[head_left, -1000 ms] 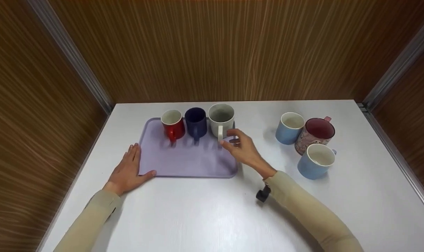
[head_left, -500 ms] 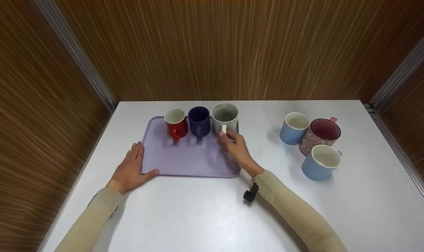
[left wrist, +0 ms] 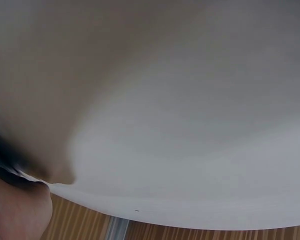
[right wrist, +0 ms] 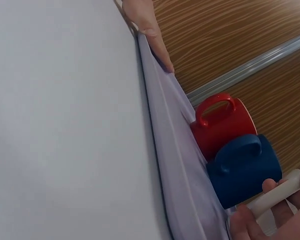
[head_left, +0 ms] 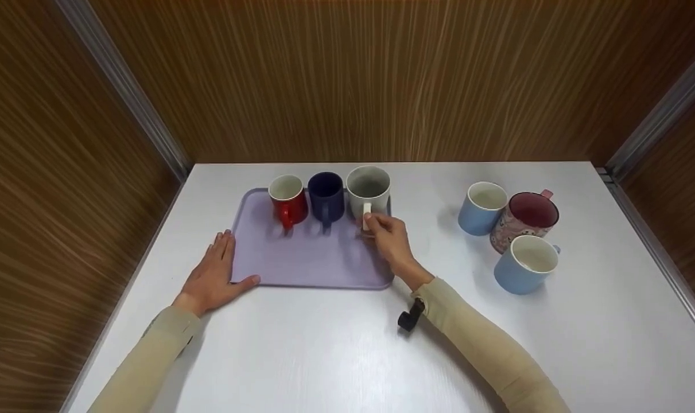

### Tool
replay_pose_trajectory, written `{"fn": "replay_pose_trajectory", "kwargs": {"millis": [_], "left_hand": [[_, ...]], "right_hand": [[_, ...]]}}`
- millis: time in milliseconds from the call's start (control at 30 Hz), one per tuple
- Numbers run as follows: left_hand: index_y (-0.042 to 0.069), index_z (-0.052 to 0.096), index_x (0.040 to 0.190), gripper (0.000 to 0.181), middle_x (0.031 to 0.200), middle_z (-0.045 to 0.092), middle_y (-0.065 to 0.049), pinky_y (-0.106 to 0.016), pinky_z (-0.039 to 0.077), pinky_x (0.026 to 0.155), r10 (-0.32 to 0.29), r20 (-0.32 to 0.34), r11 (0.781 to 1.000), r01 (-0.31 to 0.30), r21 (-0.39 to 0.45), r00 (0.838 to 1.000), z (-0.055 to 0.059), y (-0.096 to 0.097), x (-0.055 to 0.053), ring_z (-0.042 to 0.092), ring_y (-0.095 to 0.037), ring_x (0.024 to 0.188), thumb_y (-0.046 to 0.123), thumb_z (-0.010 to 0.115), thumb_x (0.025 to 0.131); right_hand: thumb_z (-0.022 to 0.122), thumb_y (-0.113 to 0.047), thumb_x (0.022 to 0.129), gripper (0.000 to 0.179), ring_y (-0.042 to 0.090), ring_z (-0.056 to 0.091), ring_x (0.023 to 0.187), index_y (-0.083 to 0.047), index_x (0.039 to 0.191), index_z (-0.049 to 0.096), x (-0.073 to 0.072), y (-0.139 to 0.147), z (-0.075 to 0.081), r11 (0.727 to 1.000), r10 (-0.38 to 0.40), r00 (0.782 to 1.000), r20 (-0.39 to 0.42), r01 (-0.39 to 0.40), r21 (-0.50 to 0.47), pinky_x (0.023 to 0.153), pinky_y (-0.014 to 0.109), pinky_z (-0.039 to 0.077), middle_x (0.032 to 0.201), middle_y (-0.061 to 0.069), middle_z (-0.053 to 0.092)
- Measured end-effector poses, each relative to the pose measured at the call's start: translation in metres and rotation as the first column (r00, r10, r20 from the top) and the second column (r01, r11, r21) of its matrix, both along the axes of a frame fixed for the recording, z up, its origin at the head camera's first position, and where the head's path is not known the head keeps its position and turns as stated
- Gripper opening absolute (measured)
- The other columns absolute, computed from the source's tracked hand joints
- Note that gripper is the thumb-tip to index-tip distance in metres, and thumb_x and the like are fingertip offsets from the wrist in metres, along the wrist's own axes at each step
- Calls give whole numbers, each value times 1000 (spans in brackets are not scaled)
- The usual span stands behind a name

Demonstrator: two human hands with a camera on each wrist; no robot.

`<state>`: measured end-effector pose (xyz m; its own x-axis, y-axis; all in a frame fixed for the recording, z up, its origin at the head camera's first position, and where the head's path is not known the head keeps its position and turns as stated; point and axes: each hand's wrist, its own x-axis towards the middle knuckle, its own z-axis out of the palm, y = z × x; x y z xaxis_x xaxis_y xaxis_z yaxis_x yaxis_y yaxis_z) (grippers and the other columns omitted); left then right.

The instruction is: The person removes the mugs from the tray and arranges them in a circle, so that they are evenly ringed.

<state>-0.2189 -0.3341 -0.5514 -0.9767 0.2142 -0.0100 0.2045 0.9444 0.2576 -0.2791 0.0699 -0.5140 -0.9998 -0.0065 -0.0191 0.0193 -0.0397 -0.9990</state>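
Note:
A white mug stands at the back right of a lilac tray, its handle toward the person. The right hand pinches that handle between thumb and fingers. To the mug's left, in a row on the tray, are a dark blue mug and a red mug, handles also facing front. The left hand lies flat at the tray's front left corner, fingers along the left edge and thumb at the front edge. In the left wrist view mostly sleeve and table show.
On the right of the white table stand a light blue mug, a pink patterned mug and another light blue mug, close together. Wood-grain panels wall the table at the back and both sides.
The right hand has moved left and closed on the white mug's handle, where its fingers were apart beside it before. The left hand stays at the tray's corner.

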Motion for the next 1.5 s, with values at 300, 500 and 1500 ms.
{"fn": "replay_pose_trajectory", "kwargs": {"millis": [300,500,1500], "left_hand": [[-6,8,168,124,179,5,-24,-56,12,135,-14,-7,1000,14,1,1000,1,0,0,2,-41,167,81,54,94],[-8,9,168,124,178,7,-25,-55,13,135,-17,-18,1000,17,-7,1000,0,-1,-1,3,-41,167,81,54,94],[-6,9,169,124,179,6,-24,-58,13,134,-10,1,1000,10,-20,1000,0,0,-2,3,-42,167,82,53,93]], "right_hand": [[66,-20,107,37,20,70,87,14,99,77,0,4,2,996,-80,996,-34,79,-29,89,41,60,96,22,78],[66,-19,107,35,19,73,85,9,88,78,1,11,7,996,-77,996,-36,75,-53,94,52,61,87,12,78],[61,-7,108,29,24,78,91,15,94,73,27,81,24,993,31,991,-134,-45,-105,88,35,65,85,7,75]]}}
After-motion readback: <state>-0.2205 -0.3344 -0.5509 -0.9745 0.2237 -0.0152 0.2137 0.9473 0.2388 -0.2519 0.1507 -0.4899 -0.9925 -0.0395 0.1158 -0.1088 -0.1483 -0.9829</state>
